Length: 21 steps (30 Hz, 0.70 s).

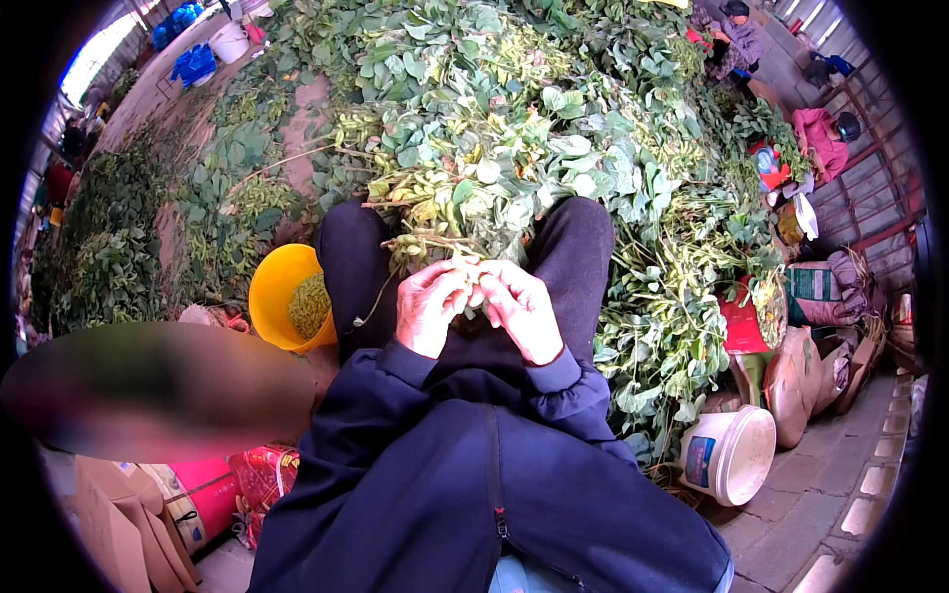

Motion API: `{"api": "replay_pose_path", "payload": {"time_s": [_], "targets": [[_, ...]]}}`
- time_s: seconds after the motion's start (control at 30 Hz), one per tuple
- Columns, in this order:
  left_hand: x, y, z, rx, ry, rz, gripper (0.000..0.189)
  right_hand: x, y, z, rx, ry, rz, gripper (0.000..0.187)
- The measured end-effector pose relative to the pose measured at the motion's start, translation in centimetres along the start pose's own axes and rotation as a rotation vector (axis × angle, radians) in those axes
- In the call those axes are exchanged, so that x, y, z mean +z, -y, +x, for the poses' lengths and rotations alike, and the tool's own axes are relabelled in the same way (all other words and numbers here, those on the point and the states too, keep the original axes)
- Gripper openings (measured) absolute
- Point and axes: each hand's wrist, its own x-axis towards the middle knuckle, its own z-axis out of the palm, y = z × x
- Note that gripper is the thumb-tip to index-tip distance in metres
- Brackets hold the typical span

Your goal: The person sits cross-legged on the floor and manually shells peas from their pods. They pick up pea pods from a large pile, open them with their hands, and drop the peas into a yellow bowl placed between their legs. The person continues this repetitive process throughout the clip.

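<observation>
My left hand and my right hand meet above my lap, between my knees, with fingertips closed on part of a soybean plant. Its stem and green pods stick out beyond the left fingers. What exactly lies between the fingertips is partly hidden. A big heap of leafy soybean plants with pods rises in front of my knees. Beside my left knee a yellow bucket leans, partly filled with green soybean pods.
At the right lies a tipped white plastic bucket near a red container and sacks. Co-workers sit beyond the heap's right edge. Cardboard and red bags are at the lower left, below a blurred patch.
</observation>
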Motion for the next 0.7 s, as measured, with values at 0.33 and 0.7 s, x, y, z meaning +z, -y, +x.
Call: {"api": "replay_pose_path", "payload": {"time_s": [0.33,0.7], "targets": [[-3.3,-3.1,-1.0,-0.055,0.247,-0.203,0.031,-2.1,6.6,0.0,-0.189,-0.163,0.065,0.041],[-22.4,-12.5,-0.2,0.326,-0.200,-0.282,0.033,-19.2,21.8,-7.1,-0.567,-0.885,-0.158,0.035]]}}
